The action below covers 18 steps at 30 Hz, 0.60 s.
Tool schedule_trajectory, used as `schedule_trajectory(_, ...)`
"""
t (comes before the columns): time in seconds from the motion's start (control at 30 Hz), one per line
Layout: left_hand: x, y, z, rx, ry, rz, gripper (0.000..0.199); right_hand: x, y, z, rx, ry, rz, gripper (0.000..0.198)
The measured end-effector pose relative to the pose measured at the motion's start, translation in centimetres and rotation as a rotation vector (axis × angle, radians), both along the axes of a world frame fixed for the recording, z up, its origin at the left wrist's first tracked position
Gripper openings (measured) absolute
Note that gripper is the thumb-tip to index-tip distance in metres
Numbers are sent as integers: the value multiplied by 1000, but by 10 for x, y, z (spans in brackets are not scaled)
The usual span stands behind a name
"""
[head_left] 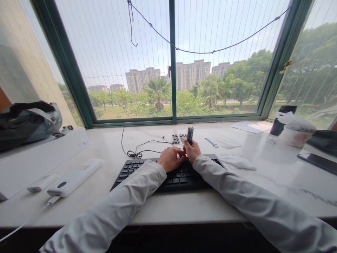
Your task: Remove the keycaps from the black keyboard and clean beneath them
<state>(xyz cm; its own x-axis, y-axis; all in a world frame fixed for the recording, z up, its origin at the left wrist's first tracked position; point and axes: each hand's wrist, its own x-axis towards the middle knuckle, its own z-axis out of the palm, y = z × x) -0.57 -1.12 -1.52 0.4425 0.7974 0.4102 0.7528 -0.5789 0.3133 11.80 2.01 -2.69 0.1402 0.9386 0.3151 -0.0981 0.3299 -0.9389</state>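
Observation:
A black keyboard (181, 175) lies on the pale marble-like sill, and both hands are over its back middle. My right hand (192, 150) is closed round an upright black tool with a block-like top (190, 135); its lower end is hidden. Bent inward, my left hand (171, 159) meets the right fingertips low over the keys. Its fingers look pinched together, but what they hold, if anything, is hidden. Behind the hands lie several loose black keycaps (175, 139) in rows. A small blue brush-like tool (211, 142) rests to their right.
A black cable (134, 154) coils behind the keyboard. To the left are a white power bank (75, 177), a small white device (43, 182) and a helmet (31, 121). Clear plastic (238, 162), a phone (318, 163) and a bagged tub (296, 133) lie right. A window rises behind.

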Motion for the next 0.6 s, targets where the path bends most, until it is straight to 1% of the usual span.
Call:
schedule_trajectory(0.07, -1, 3, -3, -29, -50, -1, 19, 0, 0, -1, 61, -74, -68, 39)
schedule_trajectory(0.13, -2, 6, -5, -61, -89, -9, 19, -1, 1, -2, 100, -121, -93, 39)
schedule_trajectory(0.33, -3, 8, -8, -72, -117, -22, 20, 0, 1, -4, 129, -179, -130, 40)
schedule_trajectory(0.6, -1, 7, -6, -71, -106, 15, 20, 1, 1, -7, 183, -262, -164, 41)
